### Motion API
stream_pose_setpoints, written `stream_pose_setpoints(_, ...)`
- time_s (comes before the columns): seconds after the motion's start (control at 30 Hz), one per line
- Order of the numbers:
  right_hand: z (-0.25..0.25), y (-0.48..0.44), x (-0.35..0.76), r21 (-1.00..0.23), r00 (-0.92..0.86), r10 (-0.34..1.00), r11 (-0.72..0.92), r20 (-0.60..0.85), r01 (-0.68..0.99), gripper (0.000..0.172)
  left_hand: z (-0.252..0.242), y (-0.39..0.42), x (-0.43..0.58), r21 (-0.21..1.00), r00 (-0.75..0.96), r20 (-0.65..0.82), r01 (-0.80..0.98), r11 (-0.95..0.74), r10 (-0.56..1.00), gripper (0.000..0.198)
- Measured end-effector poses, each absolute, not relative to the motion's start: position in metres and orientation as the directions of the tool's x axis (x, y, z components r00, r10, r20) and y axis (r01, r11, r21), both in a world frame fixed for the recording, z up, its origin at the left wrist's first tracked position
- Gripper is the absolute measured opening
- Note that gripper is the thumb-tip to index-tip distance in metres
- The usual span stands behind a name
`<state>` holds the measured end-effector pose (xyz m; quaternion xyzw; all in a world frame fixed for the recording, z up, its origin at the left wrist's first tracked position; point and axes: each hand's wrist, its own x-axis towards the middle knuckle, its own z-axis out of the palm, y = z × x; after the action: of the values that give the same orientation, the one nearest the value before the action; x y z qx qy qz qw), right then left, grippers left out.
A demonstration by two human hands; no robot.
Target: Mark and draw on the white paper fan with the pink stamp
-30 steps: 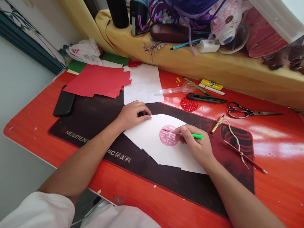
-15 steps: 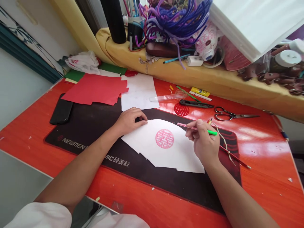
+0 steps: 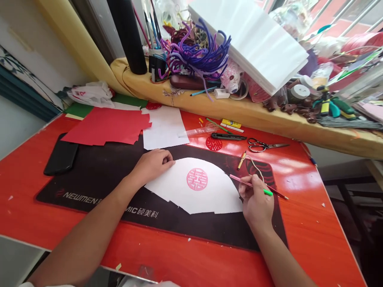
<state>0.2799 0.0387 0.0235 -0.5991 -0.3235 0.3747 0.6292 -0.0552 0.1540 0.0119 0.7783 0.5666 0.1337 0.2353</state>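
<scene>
A fan-shaped sheet of white paper (image 3: 170,181) lies on the dark desk mat, with a round pink Chinese character pattern (image 3: 197,179) in its middle. My left hand (image 3: 152,166) rests at its upper left edge, fingers curled, thumb and forefinger closed together on the paper. In my right hand (image 3: 257,203) is a slim pink pen (image 3: 243,181) with a green end, gripped between thumb and fingers. Its tip points left near the sheet's upper right edge; whether it touches the paper I cannot tell. Beside that hand lie a red pencil (image 3: 278,192) and a yellow pencil stub with string (image 3: 241,160).
Behind the mat (image 3: 98,175) lie scissors (image 3: 263,146), a black utility knife (image 3: 229,136), a red round cut-out (image 3: 214,143) and a glue stick (image 3: 231,122). Red paper (image 3: 107,125), white paper (image 3: 164,131) and a black phone-like object (image 3: 61,155) are at the left. A cluttered ledge (image 3: 185,97) runs along the back.
The view has shifted, showing more of the ledge at right. My right hand has moved down along the sheet's right edge with the pen. My left hand stays at the upper left edge.
</scene>
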Motion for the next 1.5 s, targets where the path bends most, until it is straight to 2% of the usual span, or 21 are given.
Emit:
stream_pose_setpoints(0.17,0.011,0.014,0.285,-0.994,0.603,0.793,-0.029,-0.085,-0.101,0.048,0.011,0.153,-0.055,0.496,0.31,-0.071,0.835,-0.236,0.948,0.022)
stream_pose_setpoints(0.53,0.009,0.039,0.28,-1.0,0.597,0.802,0.01,0.007,-0.002,0.057,0.01,0.151,-0.057,0.486,0.321,-0.025,0.831,-0.269,0.947,0.025)
stream_pose_setpoints(0.73,0.009,0.058,0.286,-0.999,0.621,0.783,0.041,0.043,0.019,0.056,0.012,0.152,-0.058,0.496,0.346,-0.04,0.821,-0.282,0.937,0.025)
stream_pose_setpoints(0.93,0.004,0.073,0.291,-0.997,0.656,0.751,0.071,0.078,0.038,0.055,0.017,0.151,-0.062,0.52,0.402,-0.091,0.8,-0.301,0.911,0.033)
stream_pose_setpoints(1.13,0.004,0.086,0.292,-0.994,0.637,0.763,0.092,0.112,0.065,0.055,0.02,0.149,-0.062,0.534,0.498,-0.235,0.784,-0.318,0.835,0.044)
stream_pose_setpoints(1.27,0.003,0.097,0.293,-0.991,0.639,0.757,0.108,0.137,0.085,0.056,0.024,0.147,-0.06,0.522,0.519,-0.256,0.785,-0.335,0.816,0.043)
stream_pose_setpoints(1.4,0.002,0.109,0.288,-0.987,0.651,0.742,0.12,0.159,0.105,0.059,0.033,0.142,-0.054,0.499,0.545,-0.344,0.796,-0.343,0.765,0.043)
stream_pose_setpoints(1.5,0.006,0.118,0.281,-0.985,0.673,0.719,0.134,0.172,0.109,0.059,0.039,0.135,-0.048,0.536,0.607,-0.37,0.758,-0.372,0.704,0.042)
